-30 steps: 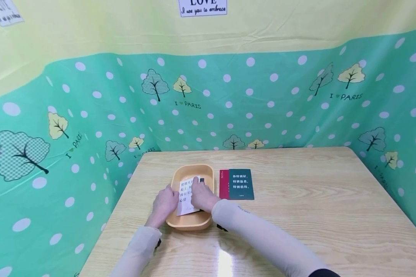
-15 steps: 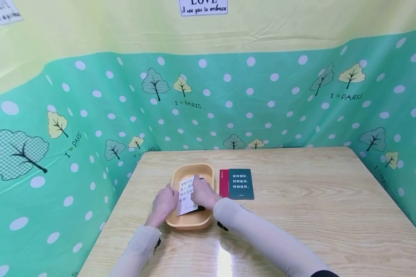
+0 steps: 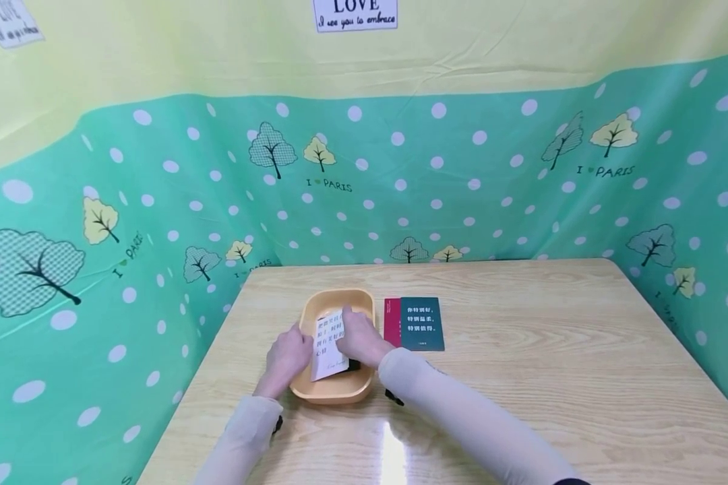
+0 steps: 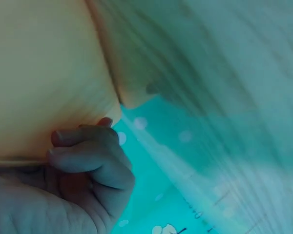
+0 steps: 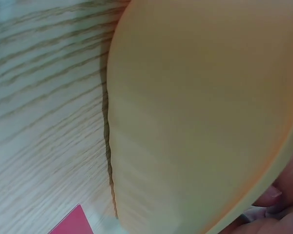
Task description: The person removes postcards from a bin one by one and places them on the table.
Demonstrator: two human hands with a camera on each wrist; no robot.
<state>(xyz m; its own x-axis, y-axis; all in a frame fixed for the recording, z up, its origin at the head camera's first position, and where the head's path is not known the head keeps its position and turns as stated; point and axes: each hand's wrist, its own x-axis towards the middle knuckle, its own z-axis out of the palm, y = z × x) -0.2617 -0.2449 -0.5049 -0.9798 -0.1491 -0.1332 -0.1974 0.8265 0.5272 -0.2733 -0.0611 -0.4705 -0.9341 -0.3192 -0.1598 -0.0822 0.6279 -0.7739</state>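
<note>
A peach-coloured plastic basin (image 3: 334, 392) stands on the table's left part. My left hand (image 3: 288, 353) grips its left rim; the left wrist view has the curled fingers (image 4: 95, 156) against the basin's outer wall (image 4: 49, 73). Inside lies a white card (image 3: 327, 347) printed with dark Chinese characters, slightly tilted. With the right hand (image 3: 360, 337) reaching over the basin, I pinch the card by its right side. Something black (image 3: 354, 366) shows under the card. In the right wrist view, the basin wall (image 5: 200, 107) hides most of the right hand (image 5: 281, 214).
Right of the basin, a dark green booklet (image 3: 423, 333) with white characters overlaps a red one (image 3: 391, 323). Both lie flat on the wooden table (image 3: 522, 350). A green dotted cloth (image 3: 497, 155) with tree prints hangs behind and at both sides.
My right hand has shifted slightly right within the basin, and the card has moved a little with it. The left hand stays on the rim; both booklets lie as before.
</note>
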